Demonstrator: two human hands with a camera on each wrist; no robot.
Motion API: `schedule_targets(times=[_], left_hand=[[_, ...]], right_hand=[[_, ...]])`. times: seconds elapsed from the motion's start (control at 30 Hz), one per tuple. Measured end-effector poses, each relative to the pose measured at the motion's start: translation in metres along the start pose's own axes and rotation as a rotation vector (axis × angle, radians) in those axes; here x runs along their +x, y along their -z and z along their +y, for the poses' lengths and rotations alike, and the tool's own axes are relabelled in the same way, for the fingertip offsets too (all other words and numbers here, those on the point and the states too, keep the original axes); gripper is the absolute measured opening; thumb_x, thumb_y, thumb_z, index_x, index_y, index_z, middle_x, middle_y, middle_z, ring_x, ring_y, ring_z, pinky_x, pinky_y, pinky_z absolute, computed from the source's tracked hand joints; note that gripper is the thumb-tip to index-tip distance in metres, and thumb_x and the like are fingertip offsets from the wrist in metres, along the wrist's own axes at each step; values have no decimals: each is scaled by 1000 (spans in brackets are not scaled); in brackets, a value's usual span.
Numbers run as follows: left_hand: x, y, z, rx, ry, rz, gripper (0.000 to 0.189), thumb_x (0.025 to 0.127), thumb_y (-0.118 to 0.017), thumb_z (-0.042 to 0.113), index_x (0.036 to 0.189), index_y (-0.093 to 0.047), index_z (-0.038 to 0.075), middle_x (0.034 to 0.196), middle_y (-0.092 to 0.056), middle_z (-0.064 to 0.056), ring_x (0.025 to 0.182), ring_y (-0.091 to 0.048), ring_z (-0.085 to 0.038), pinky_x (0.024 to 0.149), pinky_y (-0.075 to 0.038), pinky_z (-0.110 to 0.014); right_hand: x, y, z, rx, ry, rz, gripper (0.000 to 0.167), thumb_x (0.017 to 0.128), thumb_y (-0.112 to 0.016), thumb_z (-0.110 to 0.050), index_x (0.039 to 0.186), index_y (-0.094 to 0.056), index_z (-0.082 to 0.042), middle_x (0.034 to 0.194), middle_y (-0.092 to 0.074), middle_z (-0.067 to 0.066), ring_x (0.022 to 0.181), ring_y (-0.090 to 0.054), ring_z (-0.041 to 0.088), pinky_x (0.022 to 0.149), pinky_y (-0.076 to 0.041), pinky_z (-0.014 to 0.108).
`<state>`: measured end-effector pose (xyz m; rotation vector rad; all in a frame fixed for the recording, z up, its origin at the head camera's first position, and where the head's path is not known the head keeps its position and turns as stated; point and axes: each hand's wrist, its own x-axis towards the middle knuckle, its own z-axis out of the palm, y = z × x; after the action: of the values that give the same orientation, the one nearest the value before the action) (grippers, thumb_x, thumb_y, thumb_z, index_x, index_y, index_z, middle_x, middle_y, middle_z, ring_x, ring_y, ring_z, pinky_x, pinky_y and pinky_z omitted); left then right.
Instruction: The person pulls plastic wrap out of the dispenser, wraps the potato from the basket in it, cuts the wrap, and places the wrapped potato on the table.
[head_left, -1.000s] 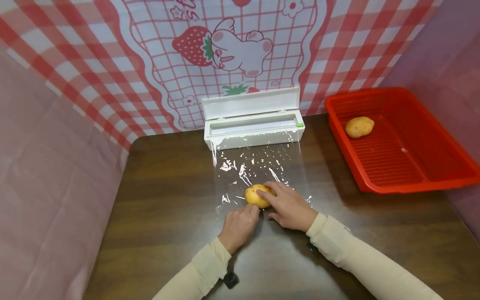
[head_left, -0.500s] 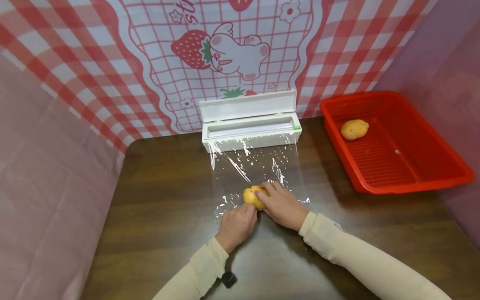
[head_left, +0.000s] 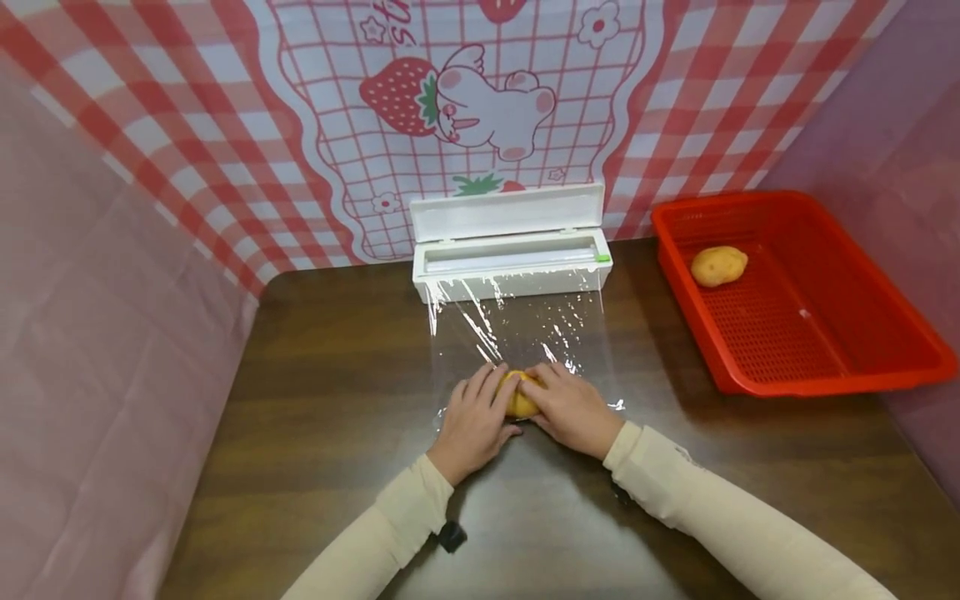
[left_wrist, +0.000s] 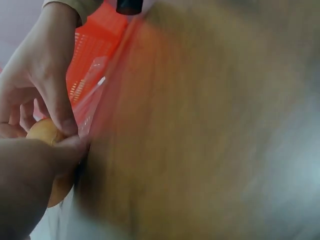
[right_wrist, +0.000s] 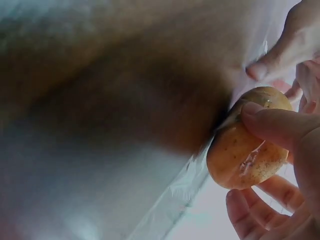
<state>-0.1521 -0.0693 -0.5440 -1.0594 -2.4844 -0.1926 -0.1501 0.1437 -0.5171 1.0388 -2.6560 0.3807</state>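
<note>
A yellow potato (head_left: 519, 406) sits at the near end of a sheet of cling film (head_left: 525, 329). Shiny streaks of film show on its skin in the right wrist view. My right hand (head_left: 573, 412) grips it from the right, thumb (right_wrist: 270, 120) across its near side and fingers curved round it. From the left, my left hand (head_left: 472, 421) holds the potato with its fingers bent over the top, its thumb (left_wrist: 70, 149) low beside it in the left wrist view. Behind, the film runs back to a white cling film dispenser (head_left: 517, 285) with its lid raised.
A red plastic basket (head_left: 693, 333) stands at the right with another potato (head_left: 718, 266) in it. The dispenser has a green slider (head_left: 602, 258) at its right end. A checked cloth (head_left: 675, 100) hangs behind the brown wooden table (head_left: 322, 375).
My left hand has gone from a low pinch at the potato's near edge to laying its fingers over the potato's top. The right hand still grips it. The view has shifted slightly.
</note>
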Motion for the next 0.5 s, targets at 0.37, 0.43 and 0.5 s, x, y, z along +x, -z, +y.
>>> schedule_targets(times=[0.37,0.43,0.5], left_hand=[[15,13,-21,-82,-56,-99,67,88,-75,45,138,-60,4,135,-64,-9,118,-60,-26,89,-51,-40],[18,15,-24,-120,-62,-122,66,88,-74,45,138,-61,4,135,-64,-10,116,-60,-26,90,-51,-40],[21,17,-28,-150,-61,-142,65,88,-74,45,137,-62,5,134,-64,-10,115,-60,-26,89,-51,-40]], right_hand=[[2,6,11,119,-21,-49,59,80,-87,-20,134,-65,-8,124,-60,13,107,-60,30,82,-56,44],[2,7,14,144,-23,-56,60,80,-87,-19,134,-65,-8,123,-59,13,106,-61,30,82,-56,44],[3,7,16,155,-27,-65,62,79,-88,-17,135,-65,-8,122,-57,13,103,-62,28,83,-56,43]])
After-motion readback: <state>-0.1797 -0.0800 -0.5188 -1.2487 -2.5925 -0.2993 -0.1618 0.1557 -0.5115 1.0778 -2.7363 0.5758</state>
